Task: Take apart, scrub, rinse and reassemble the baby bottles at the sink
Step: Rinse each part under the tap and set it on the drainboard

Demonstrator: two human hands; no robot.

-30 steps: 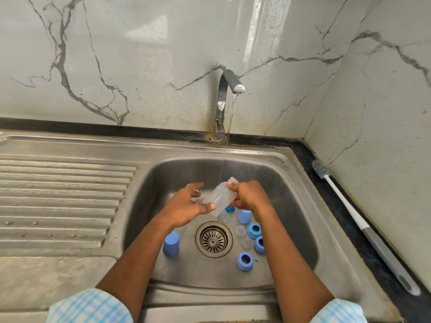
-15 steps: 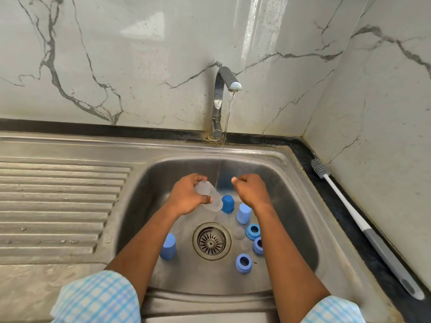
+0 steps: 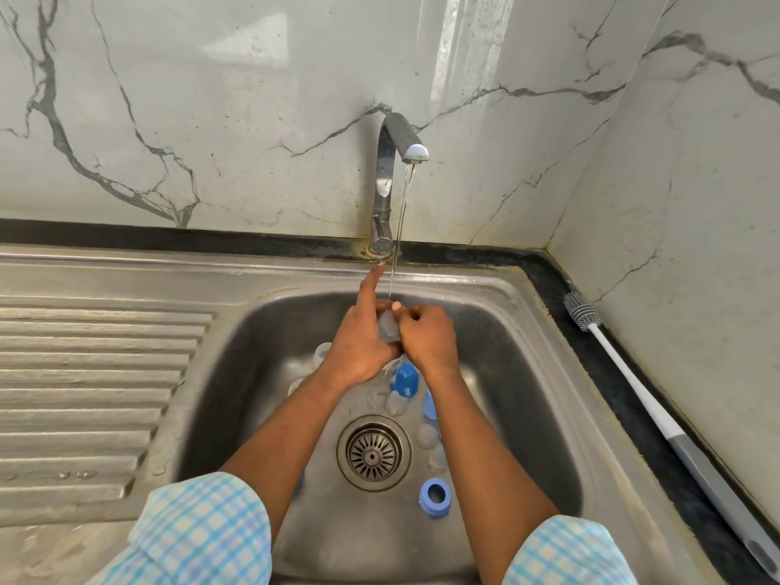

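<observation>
— Where is the bottle (image 3: 388, 329)?
— It is clear, and it sits between the two hands, above the back part of the sink (image 3: 498, 373). A thin water stream (image 3: 401, 230) from the tap (image 3: 386, 171) falls on its top.
— What do the hands do?
— The left hand (image 3: 358, 352) grips the bottle from the left, with the index finger straight and pointing up. The right hand (image 3: 428, 339) grips it from the right, with the fingers curled. The two hands touch.
— What lies under them?
— A blue cap (image 3: 404, 380) stands just below the hands. Nearer to the person are the drain (image 3: 373, 451) and a blue ring (image 3: 434, 496). Small clear parts lie beside the drain; I cannot tell what they are.
— And outside the sink?
— A brush (image 3: 633, 386) lies on the dark bench (image 3: 548, 263) at the right, along the wall.
</observation>
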